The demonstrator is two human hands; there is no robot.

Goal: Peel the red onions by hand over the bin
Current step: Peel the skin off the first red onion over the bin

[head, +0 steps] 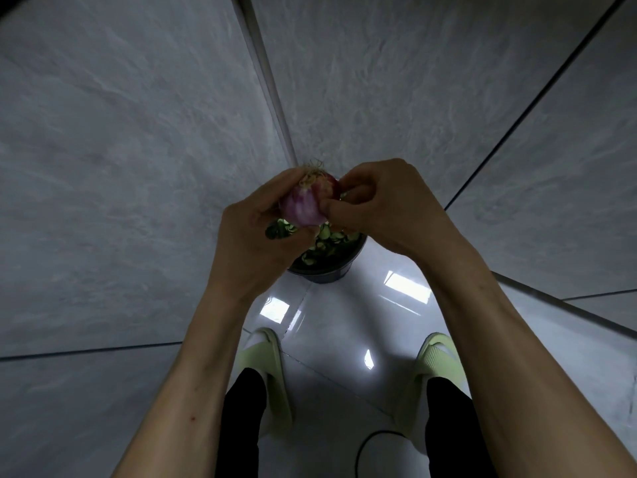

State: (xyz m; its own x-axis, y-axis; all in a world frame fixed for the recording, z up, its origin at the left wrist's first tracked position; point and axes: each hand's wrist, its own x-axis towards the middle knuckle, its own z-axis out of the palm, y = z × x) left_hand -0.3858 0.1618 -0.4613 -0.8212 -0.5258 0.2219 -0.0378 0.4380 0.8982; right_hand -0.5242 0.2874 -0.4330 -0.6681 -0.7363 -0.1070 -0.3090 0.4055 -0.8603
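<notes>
purple and half bare, the red onion [305, 201] is sitting dead centre of the frame, root tuft pointing up. my left hand [255, 232] is cupping it from the left side, fingers curled round the bulb. my right hand [375, 208] is coming in from the right, thumb and fingertips pinching at the darker skin on the onion's upper right edge. both are gripping the onion, neither one hanging loose.

right below the hands i'm seeing the bin [327, 260], a dark round tub on the glossy white floor [344, 315], tucked into the corner where the grey tiled walls [138, 132] are meeting. it's holding a heap of green and pale scraps, can't tell what exactly. the onion is hovering over the bin's upper left part.

lower in the frame my pale green slippers [272, 370] are standing well apart, black trouser legs [241, 426] below them, and a thin dark cable [368, 446] is curling on the floor between.
</notes>
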